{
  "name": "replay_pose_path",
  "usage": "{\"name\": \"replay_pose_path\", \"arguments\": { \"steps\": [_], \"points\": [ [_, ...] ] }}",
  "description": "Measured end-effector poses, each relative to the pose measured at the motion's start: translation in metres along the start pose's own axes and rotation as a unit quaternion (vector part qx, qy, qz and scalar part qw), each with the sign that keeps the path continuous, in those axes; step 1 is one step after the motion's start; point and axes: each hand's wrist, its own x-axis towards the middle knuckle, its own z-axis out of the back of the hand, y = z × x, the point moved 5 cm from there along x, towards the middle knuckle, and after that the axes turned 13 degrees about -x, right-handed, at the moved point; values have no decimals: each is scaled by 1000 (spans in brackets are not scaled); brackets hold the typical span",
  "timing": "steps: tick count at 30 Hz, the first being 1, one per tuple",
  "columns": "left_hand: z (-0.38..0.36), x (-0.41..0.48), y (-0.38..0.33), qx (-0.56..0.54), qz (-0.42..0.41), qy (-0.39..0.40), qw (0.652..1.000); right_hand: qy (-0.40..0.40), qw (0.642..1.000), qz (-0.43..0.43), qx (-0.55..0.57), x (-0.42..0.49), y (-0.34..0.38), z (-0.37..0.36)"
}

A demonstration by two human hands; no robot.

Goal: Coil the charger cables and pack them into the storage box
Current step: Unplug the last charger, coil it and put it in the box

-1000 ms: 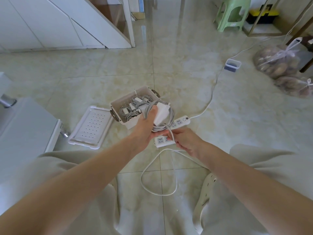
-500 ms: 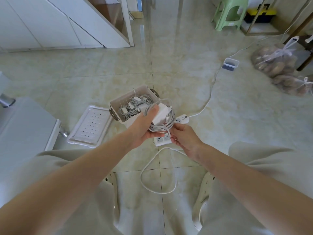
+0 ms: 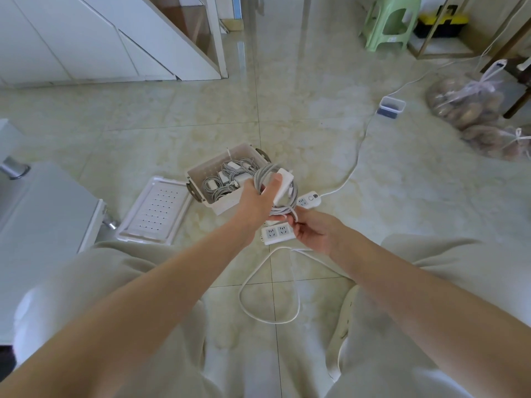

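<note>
The left hand (image 3: 254,201) is gripping the grey coiled charger cable (image 3: 283,206) just beside the open white plastic storage box (image 3: 227,203) while the right hand (image 3: 313,232) is pinching its loose end, probably tucking it before boxing.

Grey charger cable (image 3: 275,193), wound into a loose multi-turn coil around a white rectangular power adapter (image 3: 283,185); bundle held above the floor, just right of the box, overlapping its near right corner in view. Off-white rectangular plastic storage box (image 3: 230,203), open-topped, dark side handles, sits on tiled floor, rotated diagonally. Inside: several coiled grey cables with white adapters (image 3: 227,180), lying tangled together.
</note>
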Motion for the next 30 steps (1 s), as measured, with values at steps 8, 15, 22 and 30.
{"name": "replay_pose_path", "arguments": {
  "steps": [8, 15, 22, 30],
  "points": [
    [4, 3, 9, -80, 117, 39, 989, 10, 993, 115, -27, -7, 13, 1],
    [14, 5, 16, -38, 69, -13, 997, -19, 977, 135, -166, -9, 12, 1],
    [13, -4, -2, 107, -127, -3, 986, 60, 998, 0, -6, -8, 0, -1],
    [20, -3, -2, 19, 23, 38, 999, 45, 999, -3, 3, -10, 0, 0]
  ]
}}
